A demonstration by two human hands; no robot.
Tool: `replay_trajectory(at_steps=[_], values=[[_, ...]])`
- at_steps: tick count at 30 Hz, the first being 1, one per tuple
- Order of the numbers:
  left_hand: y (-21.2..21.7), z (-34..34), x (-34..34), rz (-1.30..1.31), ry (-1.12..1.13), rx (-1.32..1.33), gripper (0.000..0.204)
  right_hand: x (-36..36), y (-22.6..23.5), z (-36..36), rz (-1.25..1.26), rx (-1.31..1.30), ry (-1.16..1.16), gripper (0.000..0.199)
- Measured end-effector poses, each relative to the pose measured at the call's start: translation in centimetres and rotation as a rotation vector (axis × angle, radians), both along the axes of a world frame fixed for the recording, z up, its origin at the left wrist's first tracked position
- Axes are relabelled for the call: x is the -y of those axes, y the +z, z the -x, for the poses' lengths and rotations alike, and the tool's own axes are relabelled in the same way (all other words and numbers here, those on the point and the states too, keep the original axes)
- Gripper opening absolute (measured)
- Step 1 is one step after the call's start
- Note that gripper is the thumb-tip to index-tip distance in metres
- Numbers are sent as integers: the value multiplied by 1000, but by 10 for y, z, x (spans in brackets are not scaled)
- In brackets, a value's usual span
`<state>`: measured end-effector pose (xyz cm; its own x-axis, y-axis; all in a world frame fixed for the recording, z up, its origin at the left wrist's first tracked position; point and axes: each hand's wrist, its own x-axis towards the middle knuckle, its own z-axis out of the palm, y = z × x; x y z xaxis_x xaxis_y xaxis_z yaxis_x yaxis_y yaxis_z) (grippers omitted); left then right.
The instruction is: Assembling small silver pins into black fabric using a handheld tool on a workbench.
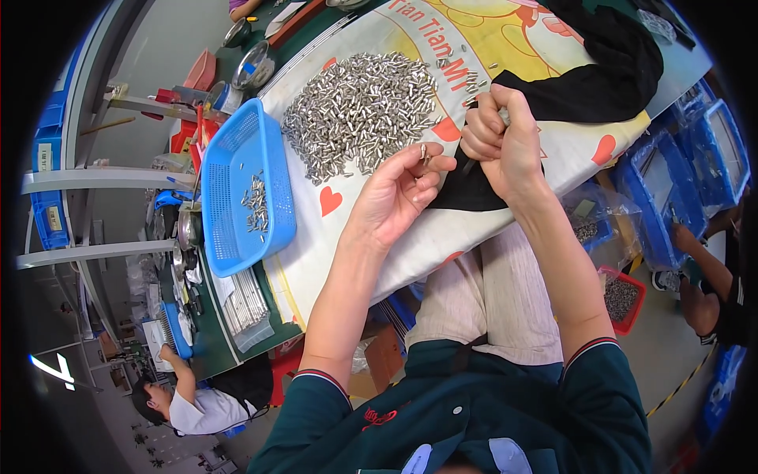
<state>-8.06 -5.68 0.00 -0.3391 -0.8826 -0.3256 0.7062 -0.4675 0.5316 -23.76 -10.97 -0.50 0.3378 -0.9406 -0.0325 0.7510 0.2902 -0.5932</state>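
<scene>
My left hand (395, 193) is palm up, its thumb and fingers pinching a small silvery metal piece (424, 152). To its right, my right hand (503, 142) is closed in a fist, thumb on top; what it grips is mostly hidden by the fingers. Black cloth (474, 192) lies under and between the hands. Beyond them a big heap of small shiny metal pieces (359, 110) covers part of the white printed tablecloth (308, 233). A few loose pieces (471, 81) lie just past my right fist.
A blue plastic basket (278, 170) holding some metal pieces stands left of the heap. More black cloth (612, 75) lies at the far right. Blue bins (663, 197) and a red bin (632, 316) are on the right, near another person's arm (703, 257). Another person (209, 407) sits at the left.
</scene>
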Motion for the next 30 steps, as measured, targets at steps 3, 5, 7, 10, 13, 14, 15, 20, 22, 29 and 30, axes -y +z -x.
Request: replay_trajectory(at_steps=[3, 5, 7, 10, 13, 14, 15, 20, 22, 29, 30], values=[[3, 2, 1, -30, 39, 10, 20, 2, 0, 0, -5, 3, 1, 36], [2, 1, 1, -36, 50, 7, 20, 1, 1, 0, -5, 2, 6, 36], [2, 1, 2, -32, 57, 3, 21, 2, 5, 1, 1, 4, -4, 36], [12, 2, -5, -1, 121, 99, 22, -2, 1, 0, -4, 21, 4, 37], [13, -3, 2, 87, 130, 276, 20, -1, -3, -2, 8, 37, 21, 37], [16, -4, 7, 98, 107, 317, 23, -1, -3, -1, 9, 37, 23, 37], [20, -6, 14, 108, 83, 359, 25, -1, -3, 0, 9, 37, 24, 37], [33, 9, 78, 638, 154, 1422, 18, -2, 2, 1, 7, 40, 12, 37], [30, 12, 108, 771, 135, 1800, 14, -1, 1, 1, -5, 44, 19, 37], [13, 13, 158, 1113, 110, 2249, 16, -1, 4, 2, 18, 22, 20, 35], [12, 14, 161, 1116, 106, 2248, 16, -2, 5, 2, 32, -5, 29, 33]])
